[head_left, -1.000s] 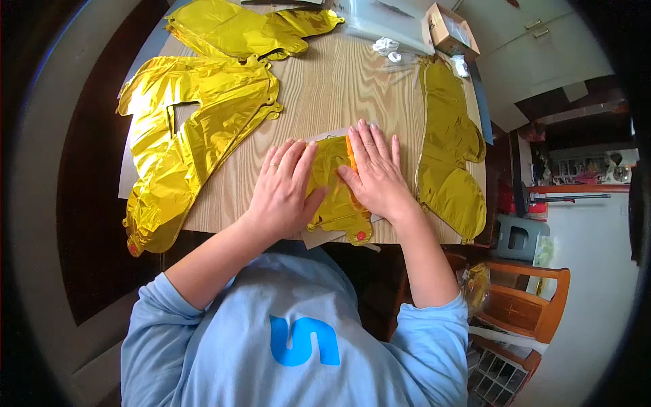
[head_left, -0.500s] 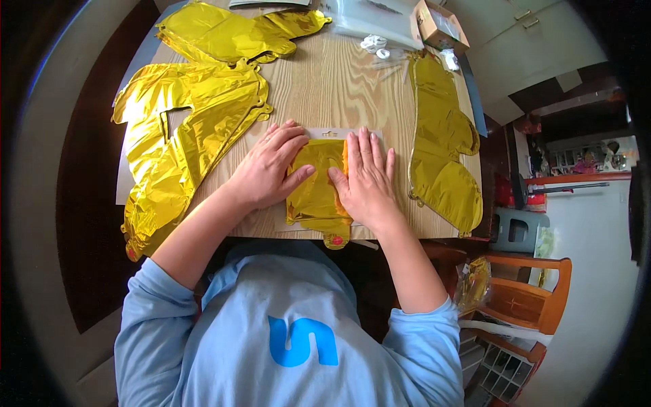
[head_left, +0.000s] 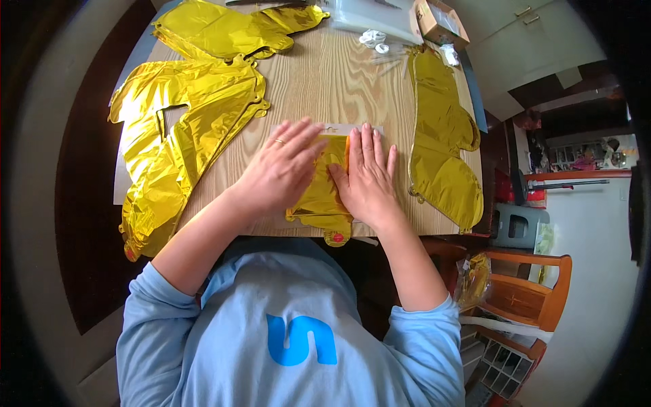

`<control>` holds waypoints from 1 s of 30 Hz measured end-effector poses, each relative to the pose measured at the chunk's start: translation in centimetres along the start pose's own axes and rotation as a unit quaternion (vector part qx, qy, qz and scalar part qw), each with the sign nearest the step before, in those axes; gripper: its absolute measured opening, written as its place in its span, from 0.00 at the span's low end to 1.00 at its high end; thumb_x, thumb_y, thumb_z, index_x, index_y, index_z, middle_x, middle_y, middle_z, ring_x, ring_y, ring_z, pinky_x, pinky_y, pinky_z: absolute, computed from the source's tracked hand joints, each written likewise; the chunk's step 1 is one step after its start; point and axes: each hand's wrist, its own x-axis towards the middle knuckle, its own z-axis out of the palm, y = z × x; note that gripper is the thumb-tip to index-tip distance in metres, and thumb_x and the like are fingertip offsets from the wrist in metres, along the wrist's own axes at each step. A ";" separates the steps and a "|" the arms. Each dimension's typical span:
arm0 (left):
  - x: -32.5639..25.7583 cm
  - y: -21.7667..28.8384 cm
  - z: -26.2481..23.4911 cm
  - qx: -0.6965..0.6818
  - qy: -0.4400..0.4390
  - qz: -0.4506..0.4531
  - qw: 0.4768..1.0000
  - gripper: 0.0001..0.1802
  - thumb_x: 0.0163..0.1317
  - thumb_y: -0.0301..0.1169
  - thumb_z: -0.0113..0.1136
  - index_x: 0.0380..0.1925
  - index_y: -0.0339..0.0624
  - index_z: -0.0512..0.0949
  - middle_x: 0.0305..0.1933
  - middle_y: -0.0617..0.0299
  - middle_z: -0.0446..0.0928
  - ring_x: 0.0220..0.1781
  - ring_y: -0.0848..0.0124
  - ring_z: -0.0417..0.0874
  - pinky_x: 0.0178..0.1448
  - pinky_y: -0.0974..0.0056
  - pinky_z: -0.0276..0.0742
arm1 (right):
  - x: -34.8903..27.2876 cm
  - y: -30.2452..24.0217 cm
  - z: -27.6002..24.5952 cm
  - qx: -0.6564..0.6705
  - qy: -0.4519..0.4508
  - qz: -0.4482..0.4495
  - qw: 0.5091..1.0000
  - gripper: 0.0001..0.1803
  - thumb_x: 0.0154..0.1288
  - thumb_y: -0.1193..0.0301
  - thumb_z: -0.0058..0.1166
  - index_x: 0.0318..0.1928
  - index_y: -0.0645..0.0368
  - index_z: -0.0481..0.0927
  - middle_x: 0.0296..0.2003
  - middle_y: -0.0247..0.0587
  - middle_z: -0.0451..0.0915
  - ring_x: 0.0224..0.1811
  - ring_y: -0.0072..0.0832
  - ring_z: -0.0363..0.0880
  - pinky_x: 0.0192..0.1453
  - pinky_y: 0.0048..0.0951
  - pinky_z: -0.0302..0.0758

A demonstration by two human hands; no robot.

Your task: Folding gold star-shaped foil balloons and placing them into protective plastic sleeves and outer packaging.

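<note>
A flat gold foil balloon (head_left: 319, 197), folded into a small packet, lies near the table's front edge on a pale card (head_left: 346, 127) with a hanging slot at its top. Its tab with a red spot sticks out past the near side. My right hand (head_left: 368, 180) rests flat along the packet's right side, fingers stretched forward and thumb on the foil. Above the left side of the packet is my left hand (head_left: 281, 169), slightly blurred, lifted with its fingers extended and holding nothing. It hides part of the foil and card.
Unfolded gold foil balloons lie on the wooden table (head_left: 325, 81): one at left (head_left: 217, 102), one far left (head_left: 210, 30), one at right (head_left: 441, 136). At the back are clear plastic bags (head_left: 346, 19), white coils (head_left: 371, 39) and a cardboard box (head_left: 437, 24). A wooden chair (head_left: 556, 292) stands right.
My left hand has risen off the foil packet and tilted, moving slightly right over it. My right hand stays pressed in about the same place.
</note>
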 end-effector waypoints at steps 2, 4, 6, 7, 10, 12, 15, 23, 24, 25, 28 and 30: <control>0.1 0.7 0.0 -0.035 -0.044 0.021 0.998 0.32 0.69 0.35 0.58 0.71 0.36 0.65 0.77 0.45 0.61 0.81 0.49 0.57 0.82 0.45 0.51 | 0.0 0.0 -0.2 0.000 -0.005 0.000 1.000 0.44 0.77 0.48 0.42 0.78 0.68 0.48 0.79 0.62 0.45 0.83 0.51 0.41 0.82 0.62 0.33; -0.4 0.4 0.4 -0.011 -0.065 0.014 0.998 0.35 0.70 0.40 0.55 0.73 0.35 0.62 0.79 0.45 0.58 0.82 0.49 0.54 0.83 0.46 0.47 | 0.1 0.1 -0.4 0.005 -0.012 0.001 1.000 0.44 0.77 0.48 0.41 0.78 0.67 0.48 0.79 0.61 0.44 0.83 0.52 0.41 0.82 0.62 0.33; -0.9 0.1 0.6 0.010 -0.081 0.011 0.997 0.38 0.71 0.44 0.54 0.74 0.34 0.59 0.80 0.45 0.55 0.83 0.50 0.52 0.84 0.46 0.44 | 0.1 0.2 -0.1 0.001 -0.007 -0.002 1.000 0.44 0.77 0.47 0.41 0.78 0.67 0.48 0.80 0.61 0.44 0.83 0.51 0.41 0.82 0.62 0.33; -1.1 0.0 0.6 0.019 -0.087 0.011 0.996 0.39 0.72 0.46 0.53 0.75 0.34 0.58 0.81 0.45 0.54 0.84 0.50 0.51 0.84 0.46 0.43 | 0.0 0.2 0.0 0.000 -0.004 -0.002 1.000 0.44 0.77 0.47 0.41 0.78 0.67 0.48 0.80 0.60 0.44 0.83 0.51 0.41 0.82 0.62 0.33; -1.2 -0.3 0.6 0.033 -0.089 0.006 0.995 0.40 0.73 0.48 0.51 0.76 0.34 0.57 0.81 0.45 0.53 0.84 0.50 0.50 0.84 0.47 0.41 | 0.2 0.2 -0.1 0.003 -0.001 -0.001 1.000 0.44 0.77 0.46 0.40 0.78 0.66 0.48 0.80 0.60 0.45 0.83 0.51 0.41 0.82 0.63 0.33; -1.2 -0.5 0.6 0.030 -0.089 0.002 0.996 0.40 0.74 0.48 0.50 0.76 0.33 0.57 0.81 0.45 0.52 0.84 0.50 0.49 0.84 0.46 0.41 | 0.0 0.3 0.1 0.000 0.002 -0.002 1.000 0.44 0.77 0.46 0.40 0.78 0.66 0.49 0.80 0.60 0.45 0.83 0.51 0.42 0.81 0.63 0.34; -1.3 -0.8 0.5 0.038 -0.088 0.004 0.995 0.39 0.74 0.49 0.48 0.76 0.33 0.57 0.81 0.45 0.53 0.84 0.51 0.49 0.84 0.46 0.41 | 0.1 0.5 0.1 0.003 0.011 -0.008 1.000 0.44 0.77 0.46 0.40 0.78 0.66 0.50 0.79 0.59 0.46 0.83 0.52 0.43 0.81 0.63 0.34; -1.7 -0.7 0.6 0.038 -0.060 -0.003 0.997 0.42 0.73 0.52 0.50 0.75 0.33 0.58 0.80 0.45 0.55 0.83 0.50 0.51 0.84 0.46 0.42 | -0.1 0.9 -0.1 -0.006 0.013 -0.016 1.000 0.44 0.77 0.45 0.39 0.78 0.66 0.51 0.79 0.58 0.47 0.82 0.52 0.43 0.81 0.64 0.34; -1.8 -0.7 0.6 0.030 -0.055 -0.011 0.998 0.42 0.72 0.53 0.51 0.75 0.33 0.58 0.80 0.45 0.55 0.83 0.50 0.52 0.84 0.46 0.42 | -0.2 1.0 -0.2 -0.006 0.012 -0.018 1.000 0.44 0.77 0.45 0.39 0.78 0.66 0.51 0.79 0.58 0.47 0.82 0.52 0.43 0.81 0.64 0.33; -1.8 -0.7 0.6 0.029 -0.054 -0.014 0.998 0.42 0.72 0.53 0.51 0.75 0.33 0.58 0.80 0.44 0.56 0.83 0.50 0.52 0.84 0.45 0.42 | -0.2 1.0 -0.2 -0.006 0.012 -0.020 1.000 0.44 0.77 0.45 0.39 0.78 0.66 0.51 0.79 0.58 0.47 0.82 0.52 0.43 0.81 0.64 0.33; -1.8 -0.4 0.7 0.029 -0.052 -0.026 0.998 0.43 0.71 0.54 0.52 0.74 0.32 0.59 0.79 0.42 0.56 0.83 0.48 0.52 0.84 0.45 0.43 | -0.1 1.0 -0.2 0.000 0.012 -0.020 1.000 0.44 0.77 0.45 0.39 0.78 0.66 0.51 0.79 0.58 0.47 0.82 0.52 0.43 0.81 0.64 0.33; -1.6 0.3 0.4 0.034 -0.054 -0.037 0.997 0.43 0.71 0.53 0.52 0.74 0.31 0.59 0.79 0.41 0.57 0.83 0.47 0.52 0.84 0.44 0.43 | 0.0 1.0 0.1 -0.008 0.013 -0.020 1.000 0.44 0.77 0.45 0.39 0.78 0.65 0.51 0.80 0.58 0.47 0.83 0.52 0.43 0.81 0.64 0.33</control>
